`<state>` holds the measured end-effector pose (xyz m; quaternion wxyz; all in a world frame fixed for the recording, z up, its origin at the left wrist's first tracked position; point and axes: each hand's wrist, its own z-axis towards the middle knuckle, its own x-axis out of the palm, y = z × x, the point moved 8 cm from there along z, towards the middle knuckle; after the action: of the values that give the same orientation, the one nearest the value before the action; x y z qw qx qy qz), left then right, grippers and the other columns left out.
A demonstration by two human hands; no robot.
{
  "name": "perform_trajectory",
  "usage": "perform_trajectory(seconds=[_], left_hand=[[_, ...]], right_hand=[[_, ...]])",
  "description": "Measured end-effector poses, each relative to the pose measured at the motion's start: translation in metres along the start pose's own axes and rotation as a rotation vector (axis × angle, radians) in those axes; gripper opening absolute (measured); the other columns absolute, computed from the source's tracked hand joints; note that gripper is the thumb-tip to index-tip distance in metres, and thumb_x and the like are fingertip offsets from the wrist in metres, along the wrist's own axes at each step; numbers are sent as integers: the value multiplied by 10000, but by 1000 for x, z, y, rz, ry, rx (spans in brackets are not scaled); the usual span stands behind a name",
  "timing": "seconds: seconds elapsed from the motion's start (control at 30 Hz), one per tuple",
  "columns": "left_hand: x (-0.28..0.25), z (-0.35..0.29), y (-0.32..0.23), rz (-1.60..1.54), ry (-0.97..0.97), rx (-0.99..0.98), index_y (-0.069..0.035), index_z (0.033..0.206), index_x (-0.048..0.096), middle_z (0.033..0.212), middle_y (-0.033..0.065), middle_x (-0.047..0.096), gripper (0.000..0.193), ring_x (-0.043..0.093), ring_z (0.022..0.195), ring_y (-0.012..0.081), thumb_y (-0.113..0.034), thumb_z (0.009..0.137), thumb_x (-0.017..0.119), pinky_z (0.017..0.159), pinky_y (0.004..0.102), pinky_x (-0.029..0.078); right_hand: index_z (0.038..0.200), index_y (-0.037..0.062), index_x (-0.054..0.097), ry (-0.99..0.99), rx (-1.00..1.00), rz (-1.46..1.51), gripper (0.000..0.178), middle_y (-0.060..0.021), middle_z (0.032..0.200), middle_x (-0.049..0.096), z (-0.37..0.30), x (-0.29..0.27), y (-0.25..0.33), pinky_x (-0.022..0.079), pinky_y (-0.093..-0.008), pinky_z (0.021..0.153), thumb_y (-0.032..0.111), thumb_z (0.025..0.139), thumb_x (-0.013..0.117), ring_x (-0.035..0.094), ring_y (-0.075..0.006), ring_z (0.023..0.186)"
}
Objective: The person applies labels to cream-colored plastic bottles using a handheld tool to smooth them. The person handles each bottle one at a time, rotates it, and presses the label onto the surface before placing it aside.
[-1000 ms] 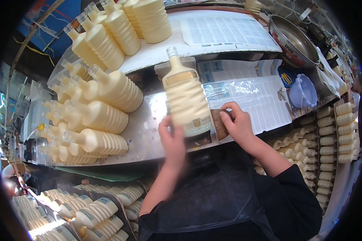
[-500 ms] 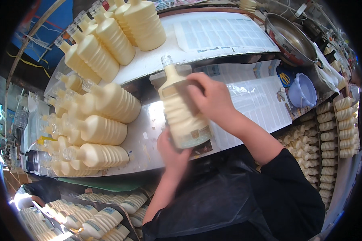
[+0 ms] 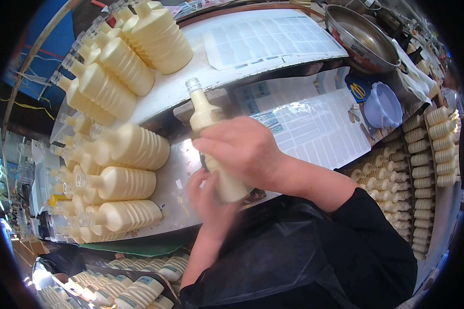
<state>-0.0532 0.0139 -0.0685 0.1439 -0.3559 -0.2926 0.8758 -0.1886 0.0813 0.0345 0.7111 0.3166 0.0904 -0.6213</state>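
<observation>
A cream-coloured bottle with a clear threaded neck leans over the near part of the bench, its neck pointing away from me. My right hand lies across the bottle's body, fingers bent over it, hiding much of its middle. Lower down, my left hand is curled at the bottle's side near its base; its fingers are partly blurred. A grey block-like rest sits behind the bottle's shoulder. To the right of my hands lies a translucent sheet of labels.
Cream bottles lie stacked at the left, necks outward. More bottles stand on the white raised shelf beside another label sheet. A metal pan and a lilac bucket are at the right. Bottles fill crates below.
The bottle has turned, so its broad face and printed patch no longer show. My right hand has moved down and left over its body; my left hand has shifted up along its side.
</observation>
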Motion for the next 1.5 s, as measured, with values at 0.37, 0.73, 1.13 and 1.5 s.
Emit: perform_trajectory(seconds=[0.37,0.73,1.13,1.5], left_hand=[[-2,5,1,-72,-8,-157,-51,1396,557,1380,146,581,789,617,1179,324,-109,700,924,1053,441,459],[4,8,-22,306,12,161,-141,1211,727,1325,126,593,623,548,1194,360,-143,617,915,1003,463,450],[9,2,-20,322,117,88,-66,1367,625,1433,186,485,735,470,1294,387,-319,732,894,1091,501,385],[15,-6,-16,332,84,110,-31,1396,610,1454,203,491,743,452,1336,379,-478,835,804,1118,502,340]], right_hand=[[1171,24,752,339,1057,728,345,24,769,627,-88,12,-84,463,-231,597,281,1036,566,564,-38,694],[998,27,769,463,939,78,354,-214,816,726,-132,-20,-126,561,-400,761,342,970,612,718,-358,820],[1039,74,768,584,695,-316,209,-143,1021,731,-115,-20,-206,553,-462,804,174,904,643,690,-369,918],[1356,18,570,991,700,-468,522,-190,1022,644,-191,-24,-106,576,-463,733,35,839,638,707,-384,843]])
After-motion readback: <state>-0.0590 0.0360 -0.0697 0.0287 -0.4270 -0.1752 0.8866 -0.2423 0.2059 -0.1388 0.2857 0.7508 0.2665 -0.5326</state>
